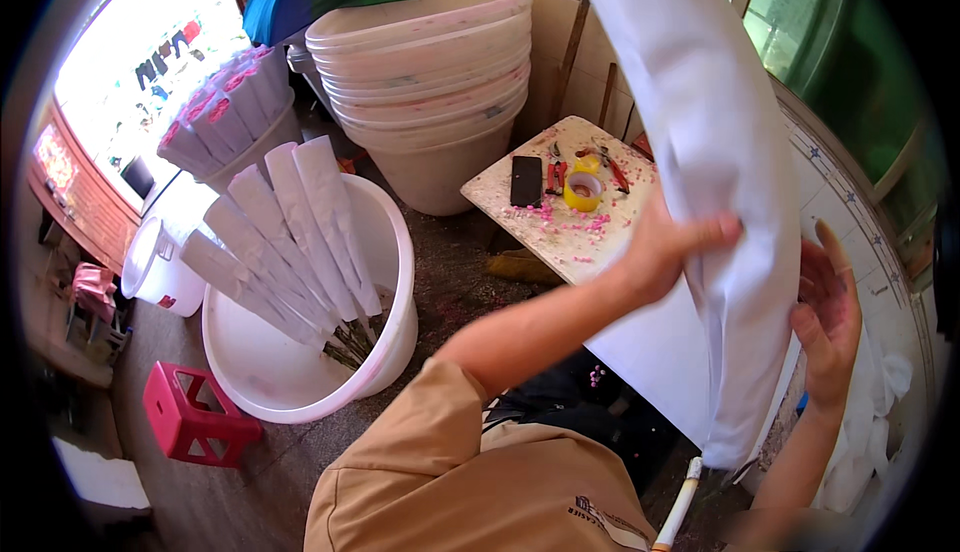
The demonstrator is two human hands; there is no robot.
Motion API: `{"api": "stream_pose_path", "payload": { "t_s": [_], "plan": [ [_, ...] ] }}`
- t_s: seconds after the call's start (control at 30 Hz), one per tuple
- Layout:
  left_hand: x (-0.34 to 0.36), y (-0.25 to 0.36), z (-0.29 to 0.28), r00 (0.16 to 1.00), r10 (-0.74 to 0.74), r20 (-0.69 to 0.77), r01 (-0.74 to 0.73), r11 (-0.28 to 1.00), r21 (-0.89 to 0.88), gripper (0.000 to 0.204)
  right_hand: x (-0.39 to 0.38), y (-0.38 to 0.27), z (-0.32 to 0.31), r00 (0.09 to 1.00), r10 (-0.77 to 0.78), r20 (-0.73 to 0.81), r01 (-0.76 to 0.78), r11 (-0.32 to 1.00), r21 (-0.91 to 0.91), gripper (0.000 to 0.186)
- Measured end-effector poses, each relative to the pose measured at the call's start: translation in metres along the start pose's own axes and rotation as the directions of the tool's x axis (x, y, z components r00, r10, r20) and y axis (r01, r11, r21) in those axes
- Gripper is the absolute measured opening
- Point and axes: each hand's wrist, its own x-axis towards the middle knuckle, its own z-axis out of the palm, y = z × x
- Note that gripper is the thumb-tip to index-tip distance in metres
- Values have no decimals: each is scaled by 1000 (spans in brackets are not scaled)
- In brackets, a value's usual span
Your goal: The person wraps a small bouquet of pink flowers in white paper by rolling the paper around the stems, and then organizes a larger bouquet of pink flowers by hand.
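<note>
A long white-wrapped bundle [725,162] rises through the right half of the head view, its top cut off by the upper edge. My left hand [665,247] grips its left side, thumb across the front and the other fingers hidden behind. At its right side is my right hand [828,327], fingers apart and curved, palm turned toward the wrapping; whether it touches cannot be told. Under the bundle, a white sheet [650,347] covers part of the worktable. A lit-looking cigarette [680,507] shows at the lower edge, near the bundle's bottom end.
The tabletop [490,187] carries a phone [526,182], yellow tape [583,192], red-handled cutters [618,174] and pink scraps. Leftward, a white tub [270,382] holds several wrapped bundles [290,222] with stems. Stacked tubs [420,92] stand behind; a pink stool [200,417] is front left.
</note>
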Motion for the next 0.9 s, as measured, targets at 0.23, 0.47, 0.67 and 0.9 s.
{"api": "stream_pose_path", "payload": {
  "t_s": [0.23, 0.47, 0.67, 0.9],
  "plan": [
    [82, 290, -80, 871, 477, 119, -488, 807, 333, 59, -78, 28, -42, 978, 194, -71, -195, 981, -5, 39],
    [-31, 540, -53, 568, 823, -17, -402, 295, 867, 52, -83, -55, -7, 806, -363, 467, 271, 928, 254, 54],
    [-122, 570, -50, 432, 893, 126, -166, -58, 984, 76, -51, -93, 74, 707, -521, 478, 208, 799, 564, 23],
    [-176, 437, -200, 445, 888, 116, 106, -181, 978, 76, -42, -109, 96, 628, -452, 634, -72, 777, 625, 41]
  ]
}}
